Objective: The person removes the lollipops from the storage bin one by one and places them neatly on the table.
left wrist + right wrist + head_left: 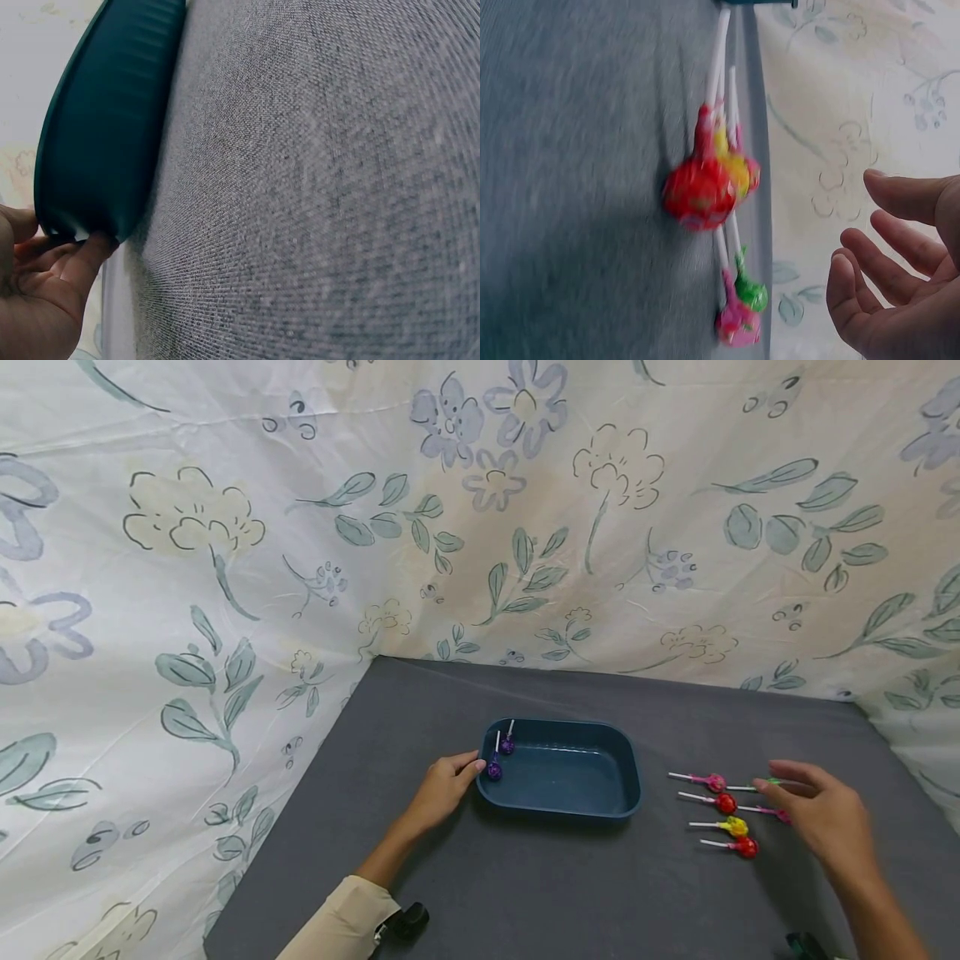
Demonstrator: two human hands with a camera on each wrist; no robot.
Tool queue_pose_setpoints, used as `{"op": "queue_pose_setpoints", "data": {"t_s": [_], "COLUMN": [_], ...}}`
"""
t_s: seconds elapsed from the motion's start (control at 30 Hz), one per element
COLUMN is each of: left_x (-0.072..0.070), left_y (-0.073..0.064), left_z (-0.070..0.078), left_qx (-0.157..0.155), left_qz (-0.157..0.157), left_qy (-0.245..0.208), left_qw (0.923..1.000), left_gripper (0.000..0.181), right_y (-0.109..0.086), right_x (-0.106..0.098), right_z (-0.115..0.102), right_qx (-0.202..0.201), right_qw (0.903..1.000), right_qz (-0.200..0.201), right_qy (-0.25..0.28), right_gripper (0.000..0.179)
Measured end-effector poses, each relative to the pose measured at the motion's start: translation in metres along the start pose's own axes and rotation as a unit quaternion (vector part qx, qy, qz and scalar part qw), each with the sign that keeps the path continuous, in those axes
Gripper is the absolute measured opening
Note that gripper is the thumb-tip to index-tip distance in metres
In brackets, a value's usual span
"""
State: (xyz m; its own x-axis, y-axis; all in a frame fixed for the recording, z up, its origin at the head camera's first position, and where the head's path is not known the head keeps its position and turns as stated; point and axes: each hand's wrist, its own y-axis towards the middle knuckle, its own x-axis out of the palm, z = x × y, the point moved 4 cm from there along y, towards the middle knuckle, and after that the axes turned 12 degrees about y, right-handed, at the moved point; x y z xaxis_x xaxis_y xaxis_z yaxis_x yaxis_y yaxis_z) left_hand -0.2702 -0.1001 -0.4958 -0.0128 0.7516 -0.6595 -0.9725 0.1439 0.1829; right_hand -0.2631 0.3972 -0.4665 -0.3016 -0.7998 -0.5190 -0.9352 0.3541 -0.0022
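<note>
A dark blue rectangular dish [562,814] sits on the grey cloth, with two purple lollipops [494,768] inside at its left end. My left hand [444,789] holds the dish's left end, thumb at the rim and fingers against the outer wall in the left wrist view. My right hand [825,814] hovers over the right end of several lollipops, fingers loosely bent and nothing held. Among these lie a red lollipop [700,195], a yellow lollipop [735,827], a pink lollipop [714,782] and a green lollipop [751,294]. Part of the group is hidden behind the right hand in the head view.
Grey cloth [570,893] covers the table. Floral fabric [525,527] hangs behind it and along the left side. A black wrist device [411,921] sits by my left sleeve, and another dark one [806,946] shows at the bottom right.
</note>
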Motion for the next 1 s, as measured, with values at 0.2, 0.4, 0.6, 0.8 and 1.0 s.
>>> {"op": "queue_pose_setpoints", "data": {"t_s": [0.2, 0.4, 0.6, 0.8, 1.0], "left_x": [0.0, 0.0, 0.001, 0.0, 0.0], "left_y": [0.0, 0.0, 0.0, 0.001, 0.001], "left_z": [0.0, -0.001, -0.001, -0.002, -0.003], "left_qx": [-0.001, -0.001, 0.0, 0.004, 0.008], "left_qz": [-0.002, -0.006, -0.006, 0.001, 0.008], "left_qy": [-0.001, -0.004, -0.004, -0.002, -0.004], "left_qw": [1.0, 1.0, 1.0, 1.0, 0.9999], "left_gripper": [0.044, 0.045, 0.045, 0.043, 0.042], "right_y": [-0.009, -0.017, -0.026, -0.034, -0.04], "right_x": [0.009, 0.023, 0.036, 0.048, 0.06], "right_z": [-0.01, -0.022, -0.036, -0.047, -0.055], "right_qx": [-0.029, -0.043, -0.057, -0.086, -0.101], "right_qw": [0.9994, 0.9982, 0.9959, 0.9903, 0.9847], "right_qz": [-0.014, -0.025, -0.043, -0.066, -0.088], "right_qy": [0.015, 0.032, 0.055, 0.088, 0.111], "right_gripper": [0.062, 0.065, 0.069, 0.068, 0.064]}}
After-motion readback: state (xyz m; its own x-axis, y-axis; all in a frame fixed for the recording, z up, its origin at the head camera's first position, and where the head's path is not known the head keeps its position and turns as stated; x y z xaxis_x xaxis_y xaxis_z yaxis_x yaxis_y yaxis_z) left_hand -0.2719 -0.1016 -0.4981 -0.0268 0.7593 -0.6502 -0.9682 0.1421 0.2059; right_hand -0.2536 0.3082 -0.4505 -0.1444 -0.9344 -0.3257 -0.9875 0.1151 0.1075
